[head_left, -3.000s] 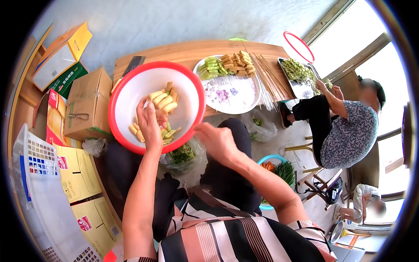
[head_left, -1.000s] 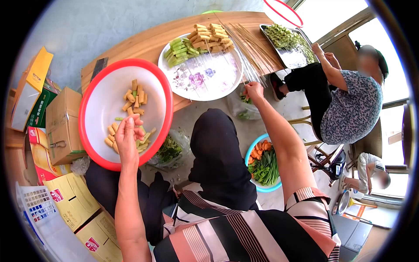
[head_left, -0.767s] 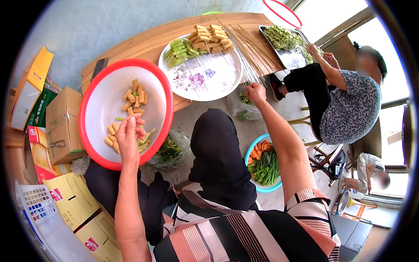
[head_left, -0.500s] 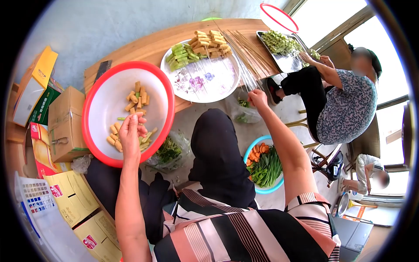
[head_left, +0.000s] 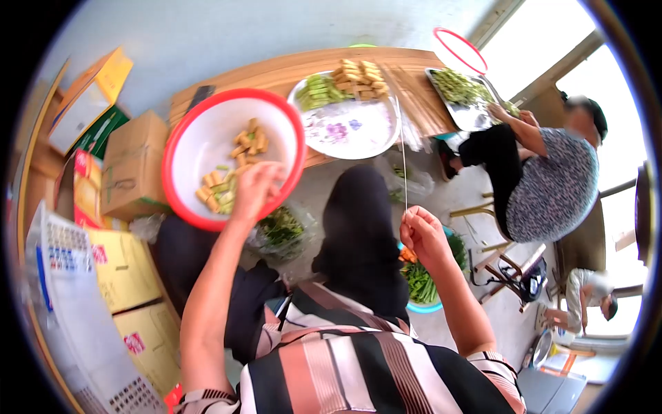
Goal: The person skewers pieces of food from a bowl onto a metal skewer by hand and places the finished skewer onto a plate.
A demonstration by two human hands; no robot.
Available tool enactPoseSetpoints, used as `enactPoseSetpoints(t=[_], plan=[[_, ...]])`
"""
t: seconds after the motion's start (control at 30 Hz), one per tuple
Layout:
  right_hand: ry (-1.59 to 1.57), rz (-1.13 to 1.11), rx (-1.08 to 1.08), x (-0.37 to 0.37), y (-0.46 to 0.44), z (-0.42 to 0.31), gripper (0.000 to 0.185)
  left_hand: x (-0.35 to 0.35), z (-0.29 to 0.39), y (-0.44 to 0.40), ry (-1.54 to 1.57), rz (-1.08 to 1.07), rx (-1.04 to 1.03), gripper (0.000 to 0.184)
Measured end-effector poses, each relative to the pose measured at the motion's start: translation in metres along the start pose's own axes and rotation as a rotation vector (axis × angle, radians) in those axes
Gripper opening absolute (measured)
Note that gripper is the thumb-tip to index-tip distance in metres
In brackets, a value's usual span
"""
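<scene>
My right hand (head_left: 423,233) is closed on the lower end of a thin skewer (head_left: 403,155), which points up toward the table. Over the near right side of a red-rimmed white basin (head_left: 189,148), my left hand (head_left: 258,188) has its fingers curled together; it is slightly blurred and I cannot make out what they hold. Inside the basin lie short tan rolled pieces (head_left: 254,138) and green cut pieces (head_left: 225,196). A flowered white plate (head_left: 365,141) carries stacked green bundles (head_left: 321,92) and tan bundles (head_left: 360,77) of skewered pieces.
Bare skewers (head_left: 417,100) lie on the wooden table (head_left: 241,72) beside a metal tray (head_left: 471,121) of greens, where another person (head_left: 552,179) works. Below are a blue basin (head_left: 424,307) of carrots and greens and a bag of greens (head_left: 283,228). Cardboard boxes (head_left: 134,165) stand left.
My right hand has drawn back from the table's edge toward me, now with a single skewer upright in it. My left hand has shifted toward the basin's right side. The view has turned slightly.
</scene>
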State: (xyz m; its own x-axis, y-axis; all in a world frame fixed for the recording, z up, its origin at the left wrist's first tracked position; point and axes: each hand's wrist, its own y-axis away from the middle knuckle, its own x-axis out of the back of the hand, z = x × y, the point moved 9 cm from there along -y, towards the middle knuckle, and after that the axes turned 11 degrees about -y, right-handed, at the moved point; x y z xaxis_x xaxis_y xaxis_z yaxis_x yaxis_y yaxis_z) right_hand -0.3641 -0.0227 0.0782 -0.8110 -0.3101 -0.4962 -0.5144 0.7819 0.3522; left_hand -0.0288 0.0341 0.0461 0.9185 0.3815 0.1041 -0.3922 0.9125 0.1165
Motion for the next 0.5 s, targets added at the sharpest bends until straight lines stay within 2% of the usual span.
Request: enactPoseSetpoints(t=[0.07, 0.13, 0.2, 0.33, 0.4, 0.47, 0.5], plan=[[0.077, -0.066, -0.053, -0.039, 0.003, 0.013, 0.013, -0.034, 0.023, 0.014, 0.019, -0.197, -0.007, 0.031], [0.241, -0.153, -0.081, -0.074, 0.0, 0.032, 0.014, -0.055, 0.04, 0.032, 0.124, -0.28, 0.012, 0.035], [0.282, -0.264, -0.111, -0.104, -0.005, 0.051, 0.013, -0.064, 0.044, 0.045, 0.227, -0.319, 0.03, 0.036], [0.392, -0.522, -0.206, -0.143, -0.011, 0.092, 0.016, -0.048, 0.032, 0.061, 0.265, -0.24, 0.084, 0.025], [0.502, -0.511, -0.128, -0.149, -0.024, 0.089, 0.019, -0.037, 0.027, 0.068, 0.225, -0.197, 0.088, 0.023], [0.472, -0.469, 0.045, -0.153, -0.05, 0.072, 0.025, -0.036, 0.013, 0.077, -0.062, -0.289, 0.174, 0.023], [0.435, -0.417, 0.053, -0.152, -0.063, 0.066, 0.028, -0.039, 0.01, 0.081, -0.188, -0.33, 0.204, 0.024]])
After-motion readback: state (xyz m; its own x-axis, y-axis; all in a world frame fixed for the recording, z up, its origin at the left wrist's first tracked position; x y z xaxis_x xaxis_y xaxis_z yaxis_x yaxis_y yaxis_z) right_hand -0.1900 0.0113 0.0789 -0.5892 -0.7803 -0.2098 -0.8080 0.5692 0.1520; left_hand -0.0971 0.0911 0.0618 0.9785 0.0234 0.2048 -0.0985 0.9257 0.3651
